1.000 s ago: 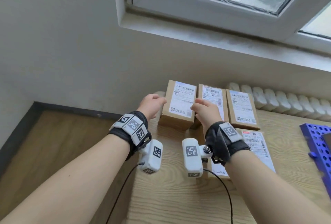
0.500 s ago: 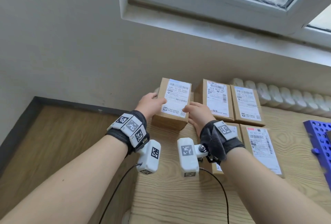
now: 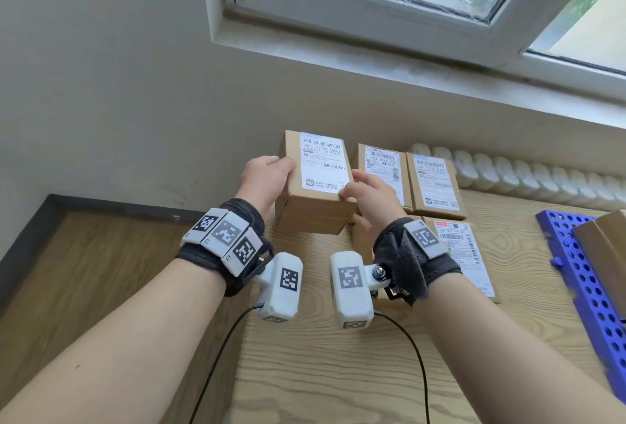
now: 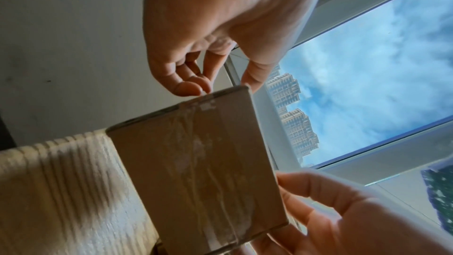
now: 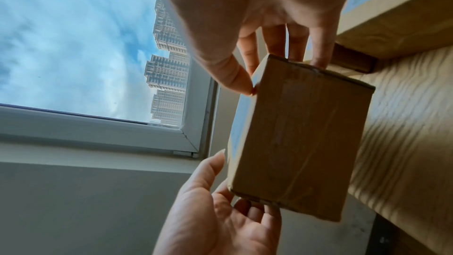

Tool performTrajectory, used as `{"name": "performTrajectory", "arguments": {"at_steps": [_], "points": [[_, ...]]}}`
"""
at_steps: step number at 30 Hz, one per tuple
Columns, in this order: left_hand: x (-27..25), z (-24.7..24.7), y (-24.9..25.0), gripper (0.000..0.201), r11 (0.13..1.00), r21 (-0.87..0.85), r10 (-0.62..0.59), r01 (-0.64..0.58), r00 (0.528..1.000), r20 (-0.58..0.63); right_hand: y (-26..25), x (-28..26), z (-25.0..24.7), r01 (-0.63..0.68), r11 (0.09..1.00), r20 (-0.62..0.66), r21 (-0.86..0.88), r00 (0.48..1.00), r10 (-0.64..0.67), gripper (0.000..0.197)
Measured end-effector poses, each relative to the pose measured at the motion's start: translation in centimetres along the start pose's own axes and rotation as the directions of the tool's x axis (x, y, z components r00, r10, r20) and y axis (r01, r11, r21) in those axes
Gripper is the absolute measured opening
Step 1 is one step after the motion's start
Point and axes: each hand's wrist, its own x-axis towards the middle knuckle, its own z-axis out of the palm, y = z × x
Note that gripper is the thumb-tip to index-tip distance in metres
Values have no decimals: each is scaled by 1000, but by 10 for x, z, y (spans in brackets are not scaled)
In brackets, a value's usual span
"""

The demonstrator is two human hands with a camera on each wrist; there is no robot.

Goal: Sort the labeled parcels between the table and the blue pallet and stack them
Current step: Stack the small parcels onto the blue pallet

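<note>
Parcel (image 3: 313,186) grasped by both hands' fingers (image 3: 349,191); labeled boxes (image 3: 435,183) right, pallet (image 3: 576,274) beyond

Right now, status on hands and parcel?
Left hand and right hand grip held parcel, lifted off table. Blue pallet far right; labeled parcels between.

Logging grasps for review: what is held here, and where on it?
A labeled parcel, lifted off the table: left hand grips its left side, right hand its right side.
</note>
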Motion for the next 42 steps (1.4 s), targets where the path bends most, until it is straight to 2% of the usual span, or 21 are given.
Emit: {"name": "performTrajectory", "arguments": {"at_steps": [1,4,5,13,16,22,29,34,42], "points": [[-4,1,0,35,1000,2,11,-11,1000,-3,0,-3,-4,8,1000,0,14,1000,-8,45],[-18,6,2,70,999,-8,53,-53,998,-38,-3,-14,-16,41,997,-17,66,999,-40,44],[-25,9,5,72,998,-21,65,-66,997,-44,-4,-19,-20,55,995,-25,79,998,-53,44],[-103,54,35,45,978,-60,198,-198,980,-10,-12,-65,-90,186,963,-75,193,982,-174,33],[-137,85,34,47,972,-44,231,-231,973,6,-6,-88,-131,234,947,-95,219,971,-218,33],[-216,159,35,37,950,23,310,-312,948,74,21,-138,-227,275,901,-128,336,961,-246,33],[-299,250,35,40,921,33,381,-389,914,142,51,-190,-337,348,846,-209,405,936,-284,31],[-351,316,41,33,885,17,450,-466,863,228,64,-225,-416,427,809,-307,404,896,-320,29],[-407,406,72,35,822,-22,545,-569,775,321,56,-260,-519,545,738,-420,398,824,-381,32]]}}
